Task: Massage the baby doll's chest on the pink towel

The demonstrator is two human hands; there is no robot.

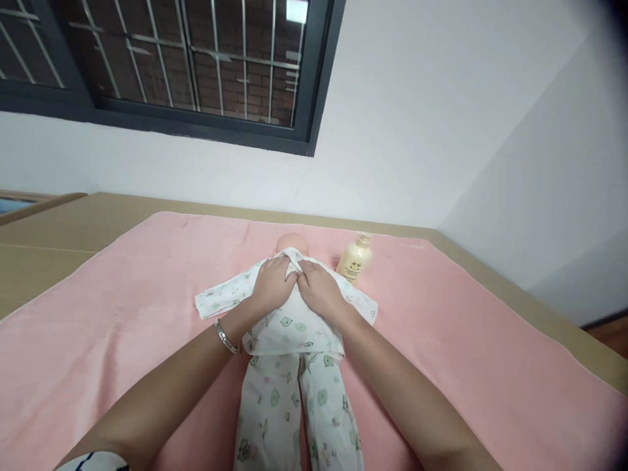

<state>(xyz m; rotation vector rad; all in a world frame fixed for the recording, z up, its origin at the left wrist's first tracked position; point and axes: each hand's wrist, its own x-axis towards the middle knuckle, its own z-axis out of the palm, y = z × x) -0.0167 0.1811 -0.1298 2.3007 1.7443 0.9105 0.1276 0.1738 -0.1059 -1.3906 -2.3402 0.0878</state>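
The doll (293, 244) lay on the blanket (456, 347), head near its far edge. The left hand (273, 285) and right hand (320, 288) rested half-curled on the top (294, 330); whether they gripped it, I couldn't tell.

A slim, shiny silver bracelet (226, 336) with a rounded band circles the left wrist. Farther up the arm from the bracelet, the end of a sleeve (95, 462) shows: white fabric with dark blue lines, partly cut off. Between bracelet and sleeve, the left forearm (161, 386) is bare. Beyond the bracelet, the left hand (273, 282) is bare; to the bracelet's right, so are the right hand (321, 289) and right forearm (402, 386).
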